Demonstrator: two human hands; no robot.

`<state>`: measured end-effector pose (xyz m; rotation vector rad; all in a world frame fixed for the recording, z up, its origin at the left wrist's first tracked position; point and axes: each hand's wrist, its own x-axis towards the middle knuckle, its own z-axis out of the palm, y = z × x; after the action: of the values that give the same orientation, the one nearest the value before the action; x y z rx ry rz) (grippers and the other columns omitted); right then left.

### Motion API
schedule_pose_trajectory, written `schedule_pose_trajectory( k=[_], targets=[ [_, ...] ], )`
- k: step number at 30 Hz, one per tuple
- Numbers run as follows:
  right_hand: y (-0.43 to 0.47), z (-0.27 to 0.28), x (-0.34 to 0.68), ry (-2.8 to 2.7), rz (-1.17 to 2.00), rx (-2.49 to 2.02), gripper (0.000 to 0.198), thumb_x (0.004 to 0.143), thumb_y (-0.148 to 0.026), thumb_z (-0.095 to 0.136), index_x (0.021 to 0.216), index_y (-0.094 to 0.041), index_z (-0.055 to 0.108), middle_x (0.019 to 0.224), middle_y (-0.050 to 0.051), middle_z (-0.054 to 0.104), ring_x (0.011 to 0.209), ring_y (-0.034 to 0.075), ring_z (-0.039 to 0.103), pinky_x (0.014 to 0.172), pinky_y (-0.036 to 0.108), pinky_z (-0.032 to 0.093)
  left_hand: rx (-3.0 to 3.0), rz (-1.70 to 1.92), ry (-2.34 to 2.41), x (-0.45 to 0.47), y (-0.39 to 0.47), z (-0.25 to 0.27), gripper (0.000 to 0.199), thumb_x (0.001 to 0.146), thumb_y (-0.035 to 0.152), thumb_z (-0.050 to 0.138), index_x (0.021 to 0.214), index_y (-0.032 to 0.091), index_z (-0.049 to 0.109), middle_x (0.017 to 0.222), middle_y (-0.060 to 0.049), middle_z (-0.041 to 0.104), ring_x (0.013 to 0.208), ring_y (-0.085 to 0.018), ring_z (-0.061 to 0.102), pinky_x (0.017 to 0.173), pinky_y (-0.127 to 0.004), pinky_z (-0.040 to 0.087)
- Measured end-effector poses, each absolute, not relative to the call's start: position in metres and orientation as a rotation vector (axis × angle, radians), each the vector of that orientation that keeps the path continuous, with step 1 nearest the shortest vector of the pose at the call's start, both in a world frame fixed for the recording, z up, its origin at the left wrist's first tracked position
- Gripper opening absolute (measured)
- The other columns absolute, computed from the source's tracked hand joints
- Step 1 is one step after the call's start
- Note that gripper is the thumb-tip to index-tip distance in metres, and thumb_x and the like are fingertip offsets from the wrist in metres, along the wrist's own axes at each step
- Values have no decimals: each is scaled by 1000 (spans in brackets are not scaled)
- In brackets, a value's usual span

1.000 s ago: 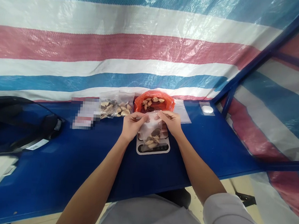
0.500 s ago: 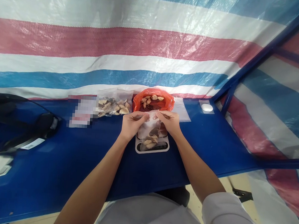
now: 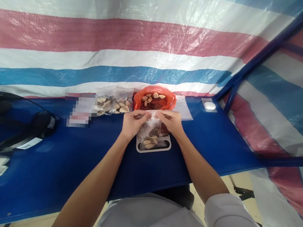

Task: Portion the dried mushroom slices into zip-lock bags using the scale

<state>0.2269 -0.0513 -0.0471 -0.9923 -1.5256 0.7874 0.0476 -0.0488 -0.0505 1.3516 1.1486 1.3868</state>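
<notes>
Both hands pinch the top edge of a clear plastic bag (image 3: 150, 131) with several pale and brown dried pieces in its lower part. My left hand (image 3: 134, 124) grips the rim on one side; my right hand (image 3: 171, 121) grips the other, thumbs close together. Beneath the hanging bag lies a small white scale (image 3: 153, 150) with a dark panel, partly covered by the bag. Just beyond my hands stands a red plastic bag (image 3: 167, 104), its mouth wide, with similar dried pieces inside.
Left of the red bag lie filled clear bags (image 3: 113, 106) and a blurred-out label or packet (image 3: 82, 109). Flat clear bags (image 3: 186, 108) and a white oval object (image 3: 209, 105) lie to the right. Black headgear (image 3: 45, 127) sits at far left on the blue table (image 3: 87, 157).
The view has shifted slightly. Both hands still hold the bag's top edge, with the thumbs a little closer together along it.
</notes>
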Motion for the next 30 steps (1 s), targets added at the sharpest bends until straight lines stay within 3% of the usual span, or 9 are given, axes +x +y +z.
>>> schedule_pose_trajectory(
  k=[11,18,23,30],
  targets=[
    [-50,-48,227,-1313,1000,-1071,30,74,-50,77,75,-20,76,72,2,74,62,15,64,59,28,55,1379,1364,1099,42,-46,-48,33,69,49,84,75,17,79,65,-5,74,59,-17,66,60,-28,55],
    [-51,-45,227,-1388,1017,-1050,30,78,-49,74,76,-19,74,70,1,73,51,11,56,51,25,49,1401,1335,1141,47,-51,-43,29,71,45,83,77,17,80,67,-5,75,62,-17,67,61,-27,54],
    [-50,-45,229,-1304,1046,-1092,37,75,-56,75,77,-19,73,71,2,74,50,11,57,48,24,49,1303,1364,1115,45,-48,-43,35,67,50,84,74,17,79,66,-5,75,59,-16,65,56,-27,53],
    [-49,-47,224,-1324,1052,-1036,35,71,-54,79,77,-19,73,74,3,74,64,15,66,62,28,56,1369,1392,1177,48,-51,-41,30,69,48,82,66,18,77,64,-4,73,56,-15,62,48,-24,49]
  ],
)
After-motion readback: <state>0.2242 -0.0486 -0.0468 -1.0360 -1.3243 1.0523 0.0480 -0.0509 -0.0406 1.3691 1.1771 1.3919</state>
